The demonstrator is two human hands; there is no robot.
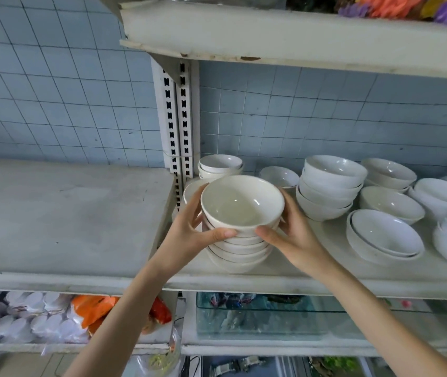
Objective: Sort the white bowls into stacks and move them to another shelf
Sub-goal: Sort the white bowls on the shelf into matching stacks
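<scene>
While plenty of crockery sits loose along the right-hand shelf (421,281), one tall stack of white bowls (240,251) is built and in the hands, so we're partway, I'd say, no more. The left hand (189,235) curls round the stack's left side, thumb laid across the front just under the top bowl. The right hand (295,235) mirrors it on the other side, its thumb tip nearly meeting the other. Both are clamped snugly on the stack. It stands at the left end of that shelf, close to the front edge; resting or just lifted, I can't tell.

What's left? A four-bowl stack (331,189) just right of the hands, a small stack at the back (221,165), a single bowl (279,175), and shallow bowls (385,238) further right, some nested, some alone. No bowls show on the neighbouring left shelf (67,213), just beside the left hand. That's a likely destination, and nothing has reached it yet.
</scene>
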